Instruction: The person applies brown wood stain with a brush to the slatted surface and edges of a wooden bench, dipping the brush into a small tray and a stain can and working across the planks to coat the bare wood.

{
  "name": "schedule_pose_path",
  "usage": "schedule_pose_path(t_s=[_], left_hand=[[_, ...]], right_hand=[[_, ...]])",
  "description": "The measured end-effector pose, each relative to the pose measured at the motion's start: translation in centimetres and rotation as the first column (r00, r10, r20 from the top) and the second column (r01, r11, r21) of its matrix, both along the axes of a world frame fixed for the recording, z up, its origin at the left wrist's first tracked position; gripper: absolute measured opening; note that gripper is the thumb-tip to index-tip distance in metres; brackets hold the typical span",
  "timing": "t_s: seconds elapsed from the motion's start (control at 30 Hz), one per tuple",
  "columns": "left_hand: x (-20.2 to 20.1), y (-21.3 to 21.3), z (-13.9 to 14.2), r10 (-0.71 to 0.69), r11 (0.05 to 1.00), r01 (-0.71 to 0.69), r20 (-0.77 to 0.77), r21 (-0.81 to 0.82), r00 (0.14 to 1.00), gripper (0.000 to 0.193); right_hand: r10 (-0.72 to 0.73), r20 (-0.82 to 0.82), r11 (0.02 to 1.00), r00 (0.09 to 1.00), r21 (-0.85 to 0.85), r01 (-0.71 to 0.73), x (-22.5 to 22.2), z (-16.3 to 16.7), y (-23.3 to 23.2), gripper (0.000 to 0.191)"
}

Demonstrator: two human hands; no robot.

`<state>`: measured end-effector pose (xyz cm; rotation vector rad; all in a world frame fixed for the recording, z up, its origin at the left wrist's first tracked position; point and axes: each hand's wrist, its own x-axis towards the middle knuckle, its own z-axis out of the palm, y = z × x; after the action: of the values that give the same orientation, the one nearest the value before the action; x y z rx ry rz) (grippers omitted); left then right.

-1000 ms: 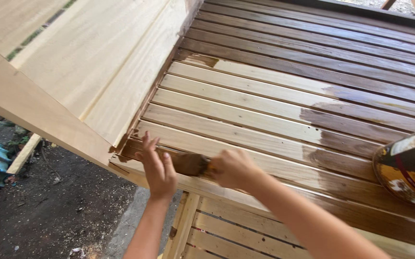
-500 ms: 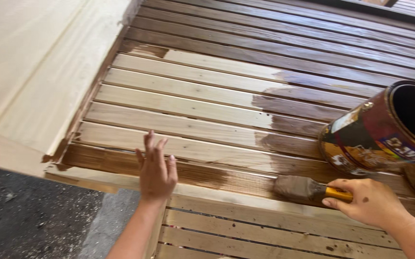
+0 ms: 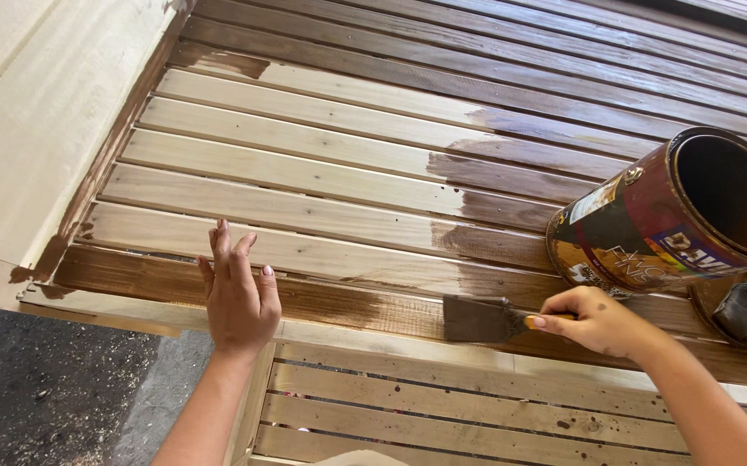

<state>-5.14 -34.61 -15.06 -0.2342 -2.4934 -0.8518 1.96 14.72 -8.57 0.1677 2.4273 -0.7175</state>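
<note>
My left hand (image 3: 237, 293) rests flat, fingers apart, on the near edge of a slatted wooden panel (image 3: 322, 181). My right hand (image 3: 596, 321) grips the yellow handle of a flat paintbrush (image 3: 479, 318) whose dark bristles lie on the nearest slat, which is stained brown. The far slats and the right part of the panel are dark brown; the middle left slats are bare pale wood. An open stain can (image 3: 675, 216) lies tilted on the panel just beyond my right hand.
A second, smaller brush (image 3: 743, 312) lies on the can's lid at the far right. Pale wooden boards (image 3: 37, 112) slope at the left. Another slatted frame (image 3: 442, 406) sits below the panel. Dark ground (image 3: 37, 388) shows at lower left.
My right hand has drawn the brush rightward along the nearest slat, from beside my left hand to near the can. My left hand stays flat on the panel edge. The view shifted right.
</note>
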Motion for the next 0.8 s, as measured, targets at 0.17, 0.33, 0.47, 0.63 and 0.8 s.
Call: schedule_pose_path(t_s=[0.17,0.33,0.47,0.63,0.8], left_hand=[[-0.1,-0.1,0.0,-0.018,0.999,0.018,0.019,-0.034,1.000,0.046],[-0.3,-0.1,0.1,-0.010,0.997,0.016,0.086,-0.070,0.996,0.048],[-0.6,-0.2,0.0,0.007,0.990,0.012,0.137,-0.138,0.991,0.050],[-0.7,-0.3,-0.1,0.012,0.982,0.017,0.151,-0.186,0.988,0.053],[-0.6,0.0,-0.3,0.044,0.980,-0.008,0.180,-0.201,0.983,0.056]], right_hand=[[0.161,-0.032,0.987,0.987,0.024,-0.160,-3.2,0.5,-7.9,0.041],[0.078,0.072,0.997,0.994,-0.005,-0.078,-5.5,2.3,-18.2,0.033],[0.003,0.069,0.998,0.998,0.058,-0.007,-5.1,2.8,-18.8,0.033],[-0.040,-0.114,0.994,0.993,0.099,0.051,-0.8,1.4,-6.9,0.035],[-0.213,-0.010,0.910,0.977,0.363,0.202,4.9,0.7,7.0,0.046]])
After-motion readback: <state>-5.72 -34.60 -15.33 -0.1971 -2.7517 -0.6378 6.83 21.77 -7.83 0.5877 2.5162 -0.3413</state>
